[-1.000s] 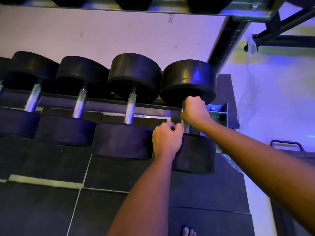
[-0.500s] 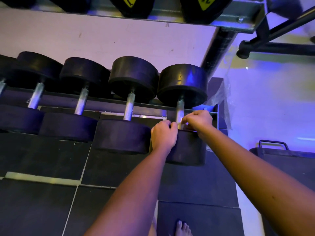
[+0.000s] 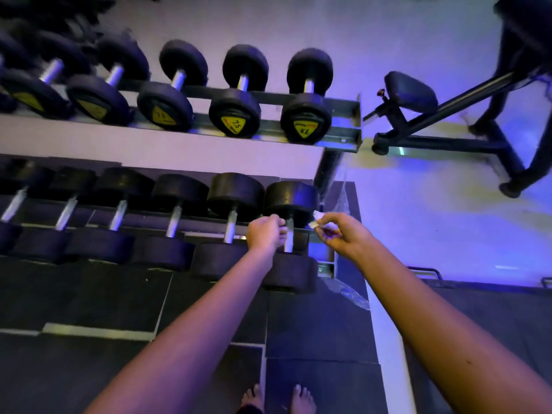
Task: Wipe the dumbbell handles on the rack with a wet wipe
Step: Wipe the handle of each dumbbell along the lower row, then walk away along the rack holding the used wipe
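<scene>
A two-tier rack (image 3: 343, 138) holds rows of black dumbbells with steel handles. The rightmost dumbbell (image 3: 291, 198) on the lower tier has its handle (image 3: 289, 239) between my hands. My left hand (image 3: 265, 234) is curled at the left side of that handle, touching it. My right hand (image 3: 340, 233) is lifted off to the right of the handle and pinches a small crumpled white wet wipe (image 3: 316, 221) at its fingertips. The neighbouring dumbbell's handle (image 3: 230, 227) is just left of my left hand.
The upper tier carries several dumbbells with yellow labels (image 3: 234, 124). A bench frame with a padded roller (image 3: 410, 92) stands to the right. Crinkled clear plastic (image 3: 343, 289) lies by the rack's right end. Dark floor mats (image 3: 119, 294) and my bare feet (image 3: 277, 398) are below.
My right hand came off the rightmost lower handle and moved right with the wipe. The camera tilted up, showing the upper tier. My left hand shifted up beside the handle.
</scene>
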